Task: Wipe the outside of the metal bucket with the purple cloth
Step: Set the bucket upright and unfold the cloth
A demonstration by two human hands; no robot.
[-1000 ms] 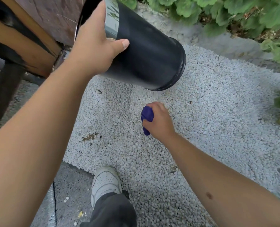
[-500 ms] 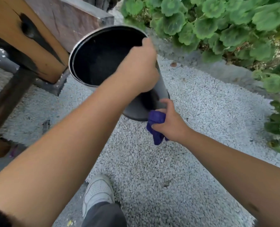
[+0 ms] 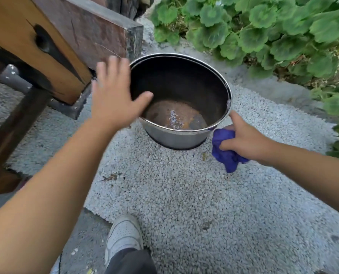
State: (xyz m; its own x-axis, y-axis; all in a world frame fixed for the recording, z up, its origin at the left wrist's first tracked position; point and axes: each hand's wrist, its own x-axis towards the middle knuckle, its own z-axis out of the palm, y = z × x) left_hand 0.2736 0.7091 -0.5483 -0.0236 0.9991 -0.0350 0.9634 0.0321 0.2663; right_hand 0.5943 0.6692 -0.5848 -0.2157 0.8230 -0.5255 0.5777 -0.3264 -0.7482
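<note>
Metal bucket (image 3: pixel 176 138) upright on gravel (image 3: pixel 184 194). Left hand (image 3: pixel 115 95) spread wide at its left rim; right hand (image 3: pixel 243 141) just right, clutching purple cloth (image 3: pixel 224 153).

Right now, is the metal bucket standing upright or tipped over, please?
Upright: the metal bucket sits base-down on the gravel, its open mouth facing up.

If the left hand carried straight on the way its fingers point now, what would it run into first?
Probably the wooden beam. The left hand is open, fingers aimed up and away, beside the bucket rim with the thumb over its mouth. Depth is unclear, so it might pass above the beam.
</note>
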